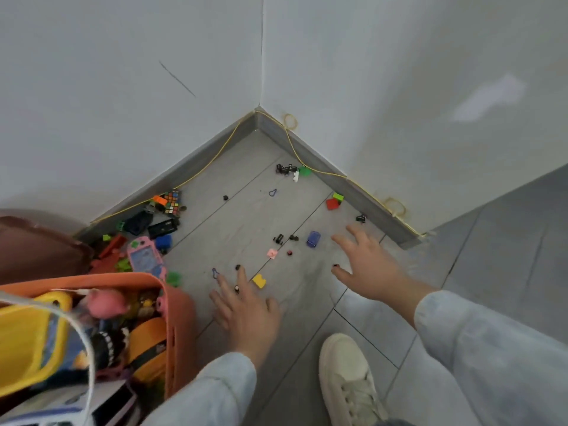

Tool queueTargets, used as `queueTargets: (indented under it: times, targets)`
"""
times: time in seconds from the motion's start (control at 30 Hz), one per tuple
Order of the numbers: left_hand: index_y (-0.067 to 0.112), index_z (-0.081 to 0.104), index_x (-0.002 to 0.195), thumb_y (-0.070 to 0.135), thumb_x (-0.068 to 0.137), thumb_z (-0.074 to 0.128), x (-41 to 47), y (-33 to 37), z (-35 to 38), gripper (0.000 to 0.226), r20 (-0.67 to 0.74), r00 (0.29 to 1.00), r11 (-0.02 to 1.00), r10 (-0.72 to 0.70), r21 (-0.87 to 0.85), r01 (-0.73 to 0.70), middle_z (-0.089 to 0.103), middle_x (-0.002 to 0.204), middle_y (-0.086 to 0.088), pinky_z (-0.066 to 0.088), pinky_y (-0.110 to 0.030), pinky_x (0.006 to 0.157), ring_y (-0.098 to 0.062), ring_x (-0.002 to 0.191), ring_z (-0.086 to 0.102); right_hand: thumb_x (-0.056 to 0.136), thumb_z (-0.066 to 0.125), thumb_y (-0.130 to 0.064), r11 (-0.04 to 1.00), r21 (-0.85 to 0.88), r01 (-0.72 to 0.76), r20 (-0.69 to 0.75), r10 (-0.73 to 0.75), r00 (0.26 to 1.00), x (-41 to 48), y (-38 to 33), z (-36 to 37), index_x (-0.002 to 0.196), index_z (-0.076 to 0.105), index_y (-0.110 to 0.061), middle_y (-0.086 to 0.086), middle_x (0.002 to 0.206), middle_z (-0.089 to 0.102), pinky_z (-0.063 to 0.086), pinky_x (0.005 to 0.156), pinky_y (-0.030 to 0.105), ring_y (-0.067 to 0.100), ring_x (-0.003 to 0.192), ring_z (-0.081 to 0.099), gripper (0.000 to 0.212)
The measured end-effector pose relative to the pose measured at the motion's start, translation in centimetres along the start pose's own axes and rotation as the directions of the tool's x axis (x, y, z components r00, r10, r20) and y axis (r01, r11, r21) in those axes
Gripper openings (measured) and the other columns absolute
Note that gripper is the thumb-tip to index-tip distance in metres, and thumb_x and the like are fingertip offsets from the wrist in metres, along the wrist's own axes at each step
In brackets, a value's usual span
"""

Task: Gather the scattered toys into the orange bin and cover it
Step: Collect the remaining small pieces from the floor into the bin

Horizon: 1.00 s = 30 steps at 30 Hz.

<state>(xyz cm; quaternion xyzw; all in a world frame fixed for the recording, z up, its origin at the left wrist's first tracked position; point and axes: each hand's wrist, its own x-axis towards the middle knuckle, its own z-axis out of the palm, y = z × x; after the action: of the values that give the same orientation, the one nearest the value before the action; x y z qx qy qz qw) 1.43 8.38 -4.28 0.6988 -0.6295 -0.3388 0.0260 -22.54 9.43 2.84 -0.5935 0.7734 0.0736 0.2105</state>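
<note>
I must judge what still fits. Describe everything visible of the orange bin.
The orange bin looks like plastic, with a rounded rim and slots in its side wall. It stands uncovered on the grey floor at lower left, partly out of frame, heaped with toys, a yellow toy and a pink figure among them. The left hand is beside it, not touching.

Illumination is soft, even and moderately bright. A pale light patch (488, 99) lies upper right of the wall corner (259, 87). Shadows on the floor (307, 302) below the corner are faint and diffuse. The orange bin (181, 318), lower left of the corner, is blurred and out of focus. The left hand (246, 309) and right hand (368, 265), below the corner, show slight motion blur. The skirting (215, 150) bows toward the frame edges.
</note>
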Motion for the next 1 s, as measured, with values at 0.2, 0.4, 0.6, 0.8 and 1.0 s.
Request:
queueTargets:
  times: [0.2,0.4,0.6,0.8,1.0]
  targets:
    - [0.025,0.011,0.155,0.049,0.082,0.06,4.3,-2.3,7.2,0.091,-0.144,0.99,0.999,0.002,0.033,0.003,-0.004,0.162,-0.024,0.009,-0.069,0.112,-0.051,0.146,0.0,0.093,0.052,-0.059,0.967,0.126,-0.22,-0.02,0.224,0.974,2.8,5.2,8.7,0.154,0.017,-0.029,0.016,0.163,0.007,0.017,0.122,0.049,0.036,0.151,0.003,0.077]
    - [0.016,0.024,0.152,0.057,0.081,0.05,6.8,-3.9,8.8,0.086,-0.176,0.952,0.956,0.248,0.204,-0.211,0.001,0.162,-0.024,0.01,-0.071,0.112,-0.047,0.148,0.0,0.081,0.042,-0.082,0.981,-0.014,-0.194,-0.011,0.194,0.981,6.2,10.3,10.2,0.156,0.001,-0.03,0.013,0.165,-0.005,0.014,0.122,0.051,0.033,0.152,-0.007,0.1]
    - [0.015,0.036,0.149,0.065,0.082,0.048,6.1,-6.3,8.2,0.084,-0.194,0.913,0.894,0.359,0.353,-0.276,0.009,0.16,-0.028,0.004,-0.066,0.115,-0.047,0.148,0.005,0.079,0.026,-0.09,0.987,-0.137,-0.08,-0.056,0.073,0.996,9.9,11.7,11.4,0.152,-0.02,-0.038,0.006,0.163,-0.025,0.004,0.123,0.051,0.027,0.149,-0.025,0.101]
    - [0.022,0.035,0.147,0.068,0.077,0.05,5.2,-7.8,8.1,0.085,-0.209,0.945,0.913,0.25,0.377,-0.158,0.01,0.161,-0.023,0.008,-0.067,0.115,-0.047,0.147,0.007,0.084,0.025,-0.086,0.993,0.057,-0.1,-0.177,0.108,0.978,11.6,9.1,13.8,0.157,-0.003,-0.033,0.012,0.166,-0.007,-0.001,0.122,0.053,0.034,0.151,-0.015,0.094]
    - [0.024,0.033,0.147,0.059,0.081,0.056,8.0,-5.0,7.8,0.078,-0.122,0.926,0.895,0.358,0.326,-0.303,0.017,0.16,-0.017,0.005,-0.061,0.119,-0.039,0.15,0.003,0.087,0.039,-0.079,0.968,0.187,0.169,-0.262,-0.116,0.958,10.7,3.7,15.1,0.155,0.021,-0.024,0.016,0.159,0.021,0.017,0.118,0.061,0.036,0.151,0.004,0.09]
